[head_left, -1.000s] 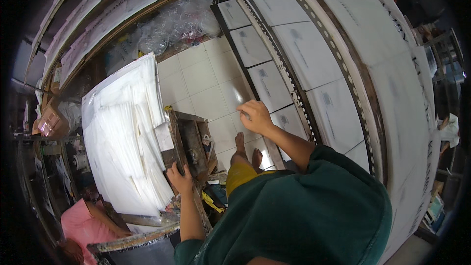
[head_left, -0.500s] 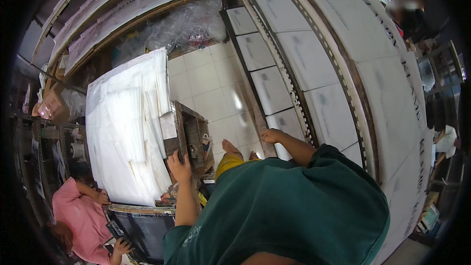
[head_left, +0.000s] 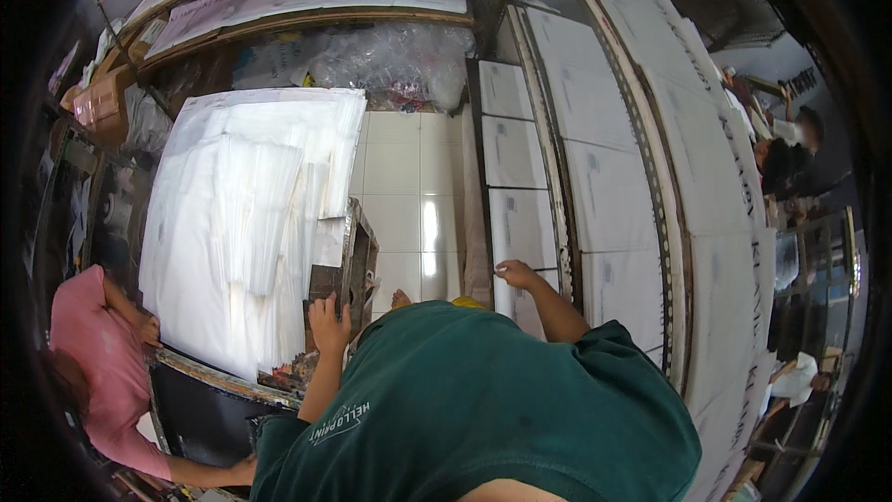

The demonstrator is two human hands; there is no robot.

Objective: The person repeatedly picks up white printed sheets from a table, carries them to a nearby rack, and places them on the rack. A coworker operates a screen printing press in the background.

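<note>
My left hand (head_left: 330, 323) rests on the dark wooden corner of a worktable (head_left: 325, 282), fingers stretched out and apart. Beyond it, a large uneven stack of thin white sheets (head_left: 232, 251) covers most of the tabletop. My right hand (head_left: 518, 273) is at my right side, in front of the lowest row of the white packages (head_left: 517, 217) on the rack. Its fingers are curled closed, and a small pale spot shows at the fingertips. What they hold, if anything, is too small to tell.
A co-worker in a pink shirt (head_left: 98, 353) stands at the left, one hand by the table's edge. Clear plastic bags (head_left: 390, 60) lie under the back shelf (head_left: 307, 23). A tiled floor aisle (head_left: 395, 177) runs ahead between table and rack. Other people work far right.
My view has turned, and the rack stands more upright in it. The co-worker's lower arm now reaches out toward my side. Both my hands keep nearly the same poses.
</note>
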